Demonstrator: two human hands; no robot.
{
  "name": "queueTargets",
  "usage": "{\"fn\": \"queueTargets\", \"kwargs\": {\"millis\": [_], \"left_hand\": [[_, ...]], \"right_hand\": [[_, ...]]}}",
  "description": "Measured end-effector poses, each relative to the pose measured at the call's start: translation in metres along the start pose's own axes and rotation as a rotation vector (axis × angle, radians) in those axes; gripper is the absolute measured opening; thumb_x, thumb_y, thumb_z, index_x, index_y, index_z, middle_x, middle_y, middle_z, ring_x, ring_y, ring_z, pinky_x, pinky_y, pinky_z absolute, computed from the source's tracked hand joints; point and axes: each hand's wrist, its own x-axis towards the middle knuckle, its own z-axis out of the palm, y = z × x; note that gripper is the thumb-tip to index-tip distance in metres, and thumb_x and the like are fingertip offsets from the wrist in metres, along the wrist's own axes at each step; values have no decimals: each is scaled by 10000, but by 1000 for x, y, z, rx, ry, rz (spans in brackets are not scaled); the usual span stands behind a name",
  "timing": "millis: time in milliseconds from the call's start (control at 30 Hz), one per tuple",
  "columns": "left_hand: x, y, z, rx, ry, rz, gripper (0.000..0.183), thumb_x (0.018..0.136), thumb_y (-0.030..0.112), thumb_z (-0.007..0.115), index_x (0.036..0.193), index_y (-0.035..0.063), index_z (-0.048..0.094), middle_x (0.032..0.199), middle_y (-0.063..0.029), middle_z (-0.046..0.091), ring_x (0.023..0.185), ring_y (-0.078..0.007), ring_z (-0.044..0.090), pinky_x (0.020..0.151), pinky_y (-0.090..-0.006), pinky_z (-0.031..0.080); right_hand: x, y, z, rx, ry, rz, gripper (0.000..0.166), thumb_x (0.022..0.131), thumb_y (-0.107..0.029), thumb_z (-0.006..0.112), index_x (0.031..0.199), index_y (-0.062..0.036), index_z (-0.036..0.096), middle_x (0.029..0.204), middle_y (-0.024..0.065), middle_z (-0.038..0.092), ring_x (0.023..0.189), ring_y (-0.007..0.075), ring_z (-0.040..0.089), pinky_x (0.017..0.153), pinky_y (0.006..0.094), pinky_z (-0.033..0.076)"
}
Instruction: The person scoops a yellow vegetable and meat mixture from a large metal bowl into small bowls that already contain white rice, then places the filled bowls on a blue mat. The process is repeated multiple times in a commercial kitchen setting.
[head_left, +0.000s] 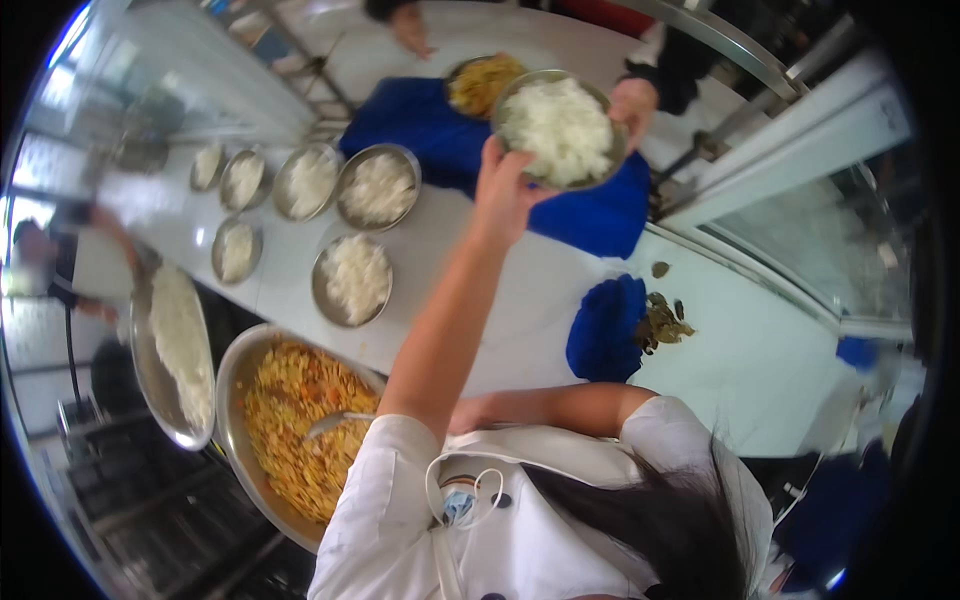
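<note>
My left hand reaches far forward and grips the near rim of a metal bowl of white rice. Another person's hand touches the same bowl on its right side. Just behind it, a metal bowl of yellow-orange cooked food rests on a blue cloth. My right hand is close to my body, partly hidden behind my left arm, and its fingers cannot be made out. A large metal basin of yellow-orange food with a metal spoon is at my left.
Several metal bowls of rice stand on the white counter to the left. A large rice basin is beyond the food basin, near a person. A blue cloth bundle and brown scraps lie right. A glass-panelled frame borders the counter.
</note>
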Motion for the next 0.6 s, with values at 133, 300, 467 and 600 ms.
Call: {"fn": "queueTargets", "kwargs": {"millis": [133,300,467,600], "left_hand": [[-39,21,-4,-1,84,80,501,842,152,532,1282,47,317,1220,-175,470,1074,-345,571,802,-539,549],[-121,48,-25,-68,171,101,636,793,99,593,1372,99,330,1070,-90,547,927,-196,605,644,-411,587],[-258,85,-65,-68,345,161,723,776,104,601,1430,152,298,1091,-87,541,947,-181,578,620,-343,565],[-387,52,-122,-111,664,276,800,734,17,626,1451,105,282,1247,-83,497,993,-152,562,660,-245,521]], "right_hand": [[-37,-48,-8,144,-160,301,269,894,-379,588,1055,-167,626,606,-30,528,429,29,395,359,219,307],[-31,-46,-6,-26,58,0,255,929,-321,581,1047,-96,604,697,-32,556,561,70,490,485,229,384],[51,-64,9,249,-76,273,271,978,-374,474,972,-108,523,768,-17,523,683,104,501,560,248,396],[51,-77,25,695,-71,268,332,979,-425,432,1092,-117,480,870,37,544,747,163,531,569,291,419]]}}
